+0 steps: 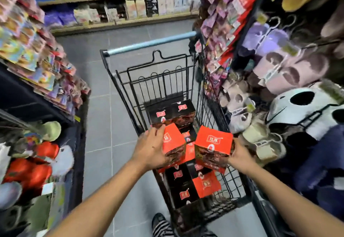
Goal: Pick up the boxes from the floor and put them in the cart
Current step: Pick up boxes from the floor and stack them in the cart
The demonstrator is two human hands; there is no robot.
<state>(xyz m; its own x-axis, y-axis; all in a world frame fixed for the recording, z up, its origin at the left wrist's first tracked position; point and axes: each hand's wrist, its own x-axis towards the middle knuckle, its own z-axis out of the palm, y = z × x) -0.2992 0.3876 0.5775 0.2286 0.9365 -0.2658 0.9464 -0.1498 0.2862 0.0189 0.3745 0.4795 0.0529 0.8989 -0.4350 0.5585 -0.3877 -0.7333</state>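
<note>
Above a black wire shopping cart [149, 44] part-filled with red and black cardboard boxes [181, 182], the grip of the left hand [151, 150] was curled round a red cardboard box [173, 142], and the grip of the right hand [240, 155] round a second red cardboard box [214, 146], both held just over the load.

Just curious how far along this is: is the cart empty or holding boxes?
Not empty: black and red boxes lie inside the cart. The left hand and right hand grip two more.
</note>
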